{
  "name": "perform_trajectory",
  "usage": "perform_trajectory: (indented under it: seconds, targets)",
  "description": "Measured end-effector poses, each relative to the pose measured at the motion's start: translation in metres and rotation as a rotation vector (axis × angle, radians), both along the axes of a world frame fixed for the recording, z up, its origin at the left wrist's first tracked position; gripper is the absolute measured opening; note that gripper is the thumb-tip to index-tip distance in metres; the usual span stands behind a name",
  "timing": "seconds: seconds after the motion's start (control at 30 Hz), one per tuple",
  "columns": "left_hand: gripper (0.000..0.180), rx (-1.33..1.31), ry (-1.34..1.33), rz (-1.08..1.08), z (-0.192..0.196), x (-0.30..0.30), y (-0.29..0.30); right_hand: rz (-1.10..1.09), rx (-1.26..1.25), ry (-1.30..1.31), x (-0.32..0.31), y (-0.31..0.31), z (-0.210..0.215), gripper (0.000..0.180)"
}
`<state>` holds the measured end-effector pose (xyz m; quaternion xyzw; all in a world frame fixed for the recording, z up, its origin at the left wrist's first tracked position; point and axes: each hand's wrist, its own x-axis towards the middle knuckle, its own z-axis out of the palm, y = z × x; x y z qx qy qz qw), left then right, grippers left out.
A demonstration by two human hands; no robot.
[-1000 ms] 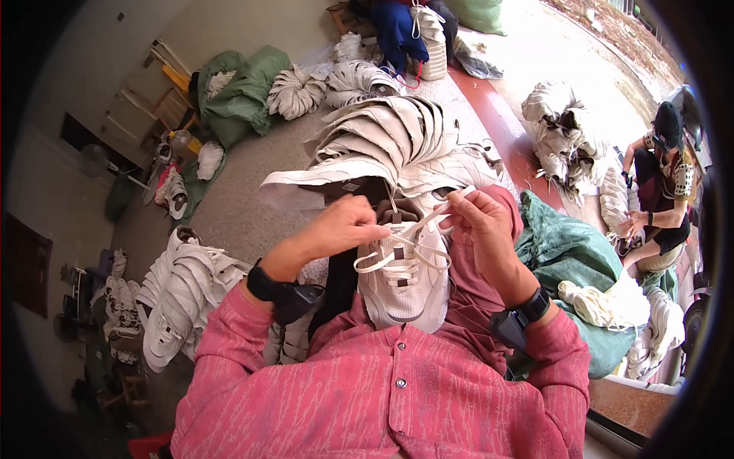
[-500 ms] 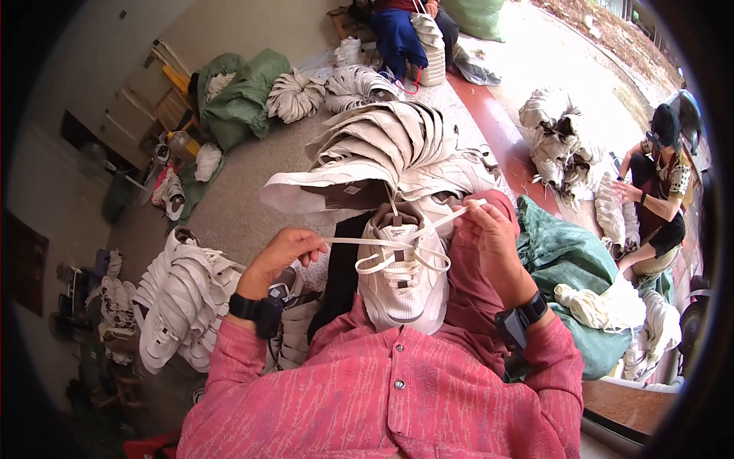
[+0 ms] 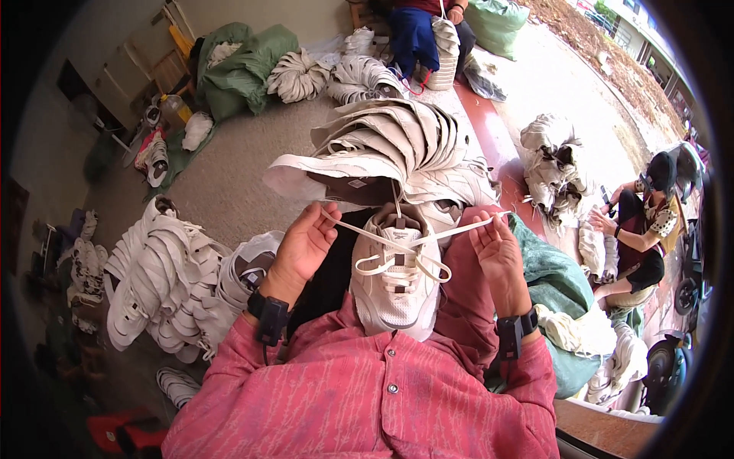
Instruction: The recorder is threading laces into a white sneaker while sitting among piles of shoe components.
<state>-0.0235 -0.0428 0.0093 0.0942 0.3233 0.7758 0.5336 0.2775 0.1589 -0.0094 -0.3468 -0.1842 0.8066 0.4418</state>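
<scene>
Between my forearms a white shoe upper [image 3: 397, 298] rests on my lap, its toe toward me. Flat cream shoelace [image 3: 390, 264] runs through its eyelets, with loops at both sides and the ends crossing near the tongue. My left hand [image 3: 304, 249] pinches one lace end, up and left of the upper. In my right hand [image 3: 498, 256] the other end is pinched, to the right; both ends are pulled outward and fairly taut. Just beyond the upper lies a fanned stack of shoe uppers [image 3: 397, 141], strung to it by a cord.
Bundled uppers [image 3: 164, 275] are heaped on the floor at my left. Green sacks [image 3: 256, 69] lie at the far left, and another green sack [image 3: 554, 275] at my right with a cream lace bundle [image 3: 577, 330]. A co-worker [image 3: 654, 222] crouches at the right; another person [image 3: 417, 34] sits ahead.
Both hands have turned palm-up more, and the left has risen with its lace end. The lace ends now slant upward from their crossing. My view has shifted slightly.
</scene>
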Motion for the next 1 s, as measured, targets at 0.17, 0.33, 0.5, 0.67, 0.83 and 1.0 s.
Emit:
perform_trajectory:
  seconds: [0.17,0.33,0.5,0.67,0.83,1.0]
  targets:
    - [0.018,0.022,0.11,-0.001,0.009,-0.001,0.007,0.008,0.008,0.018,0.001,0.014,-0.007,0.022]
    - [0.024,-0.064,0.302,0.079,0.045,0.014,0.024,0.006,-0.018,-0.013,-0.004,0.015,-0.002,0.021]
    - [0.021,-0.056,0.378,0.107,0.039,0.005,0.032,0.015,-0.013,0.038,-0.005,0.013,-0.001,0.019]
    - [0.019,-0.084,0.391,0.144,0.029,-0.003,0.031,0.008,-0.035,0.036,-0.005,0.016,-0.01,0.019]
    - [0.017,-0.121,0.383,0.279,0.028,-0.01,0.021,-0.022,-0.043,0.043,-0.009,0.01,-0.005,0.019]
    - [0.02,-0.193,0.406,0.294,0.031,-0.012,0.013,0.092,0.012,0.014,-0.009,0.006,0.001,0.027]
